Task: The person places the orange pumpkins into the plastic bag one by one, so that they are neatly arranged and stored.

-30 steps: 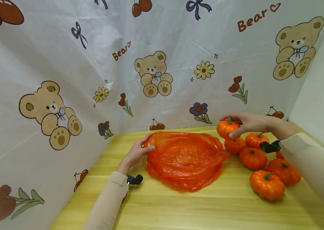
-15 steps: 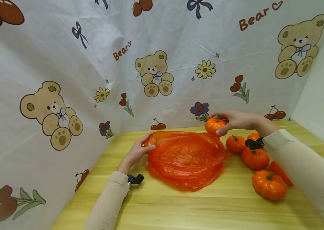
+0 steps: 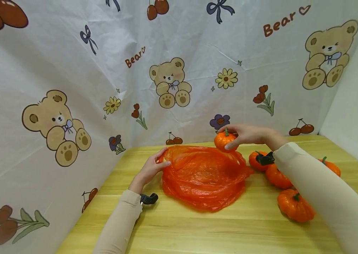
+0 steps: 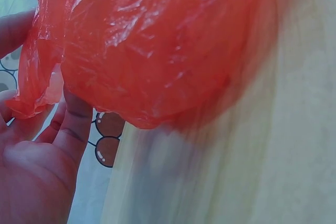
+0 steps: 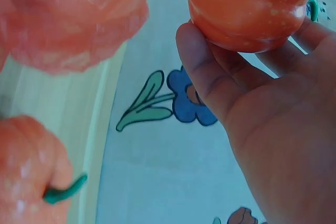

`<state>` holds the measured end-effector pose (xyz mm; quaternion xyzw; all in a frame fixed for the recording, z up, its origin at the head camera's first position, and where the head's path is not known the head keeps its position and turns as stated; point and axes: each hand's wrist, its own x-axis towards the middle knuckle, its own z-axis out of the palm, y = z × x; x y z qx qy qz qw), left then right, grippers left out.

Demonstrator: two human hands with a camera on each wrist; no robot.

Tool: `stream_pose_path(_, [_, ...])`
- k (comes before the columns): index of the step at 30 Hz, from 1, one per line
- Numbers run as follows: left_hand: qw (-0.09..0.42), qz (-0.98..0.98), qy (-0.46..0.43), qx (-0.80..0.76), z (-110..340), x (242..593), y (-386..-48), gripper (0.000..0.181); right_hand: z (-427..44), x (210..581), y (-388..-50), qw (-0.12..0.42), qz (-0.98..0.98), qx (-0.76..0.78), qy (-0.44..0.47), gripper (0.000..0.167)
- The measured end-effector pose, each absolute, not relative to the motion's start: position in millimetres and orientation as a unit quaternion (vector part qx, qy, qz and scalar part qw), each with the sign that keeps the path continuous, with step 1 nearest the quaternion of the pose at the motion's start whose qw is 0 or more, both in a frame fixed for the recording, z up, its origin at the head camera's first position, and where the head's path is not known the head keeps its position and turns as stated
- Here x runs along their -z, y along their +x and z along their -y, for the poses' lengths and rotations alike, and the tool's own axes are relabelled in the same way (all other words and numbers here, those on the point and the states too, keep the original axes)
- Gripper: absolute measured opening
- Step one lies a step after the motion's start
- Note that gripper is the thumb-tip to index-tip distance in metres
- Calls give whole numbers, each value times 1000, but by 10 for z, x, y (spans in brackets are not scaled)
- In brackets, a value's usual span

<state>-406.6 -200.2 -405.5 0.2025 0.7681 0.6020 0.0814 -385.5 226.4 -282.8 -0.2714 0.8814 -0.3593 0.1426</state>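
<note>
My right hand (image 3: pixel 249 135) grips a small orange pumpkin (image 3: pixel 223 141) with a green stem, thumb on the near side and fingers behind. It is raised over the back right rim of a thin, red-orange plastic bag (image 3: pixel 202 183). In the right wrist view, the held pumpkin (image 5: pixel 247 11) sits between thumb and fingers. The bag lies spread on the table, its mouth facing up. At its left edge, my left hand (image 3: pixel 148 171) holds the rim. Seen from the left wrist, fingers (image 4: pixel 76 124) reach behind the bag's film near its handle loop.
Several more pumpkins (image 3: pixel 294 206) stand on the wooden table (image 3: pixel 198 233) at the right, some partly hidden by my right sleeve (image 3: pixel 322 183). A white cloth printed with bears (image 3: pixel 172 84) hangs behind and to the left. Each wrist bears a black camera mount (image 3: pixel 149 198).
My right hand has carried its pumpkin leftward, from above the other pumpkins to over the bag's rim. My left hand has stayed at the bag's left edge.
</note>
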Motion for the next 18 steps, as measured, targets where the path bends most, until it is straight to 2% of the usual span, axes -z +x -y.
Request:
stream_pose_path(4, [85, -768, 203, -602, 2009, 4078, -4068, 80, -2116, 2885, -3911, 151, -877, 368, -268, 78])
stream_pose_path(9, [93, -766, 208, -601, 2000, 4106, -4087, 80, -1917, 2984, -3987, 167, -861, 392, -277, 71])
stream_pose_path(18, [89, -761, 204, -610, 1991, 4080, -4062, 80, -1568, 3095, -4089, 158, -849, 423, -275, 63])
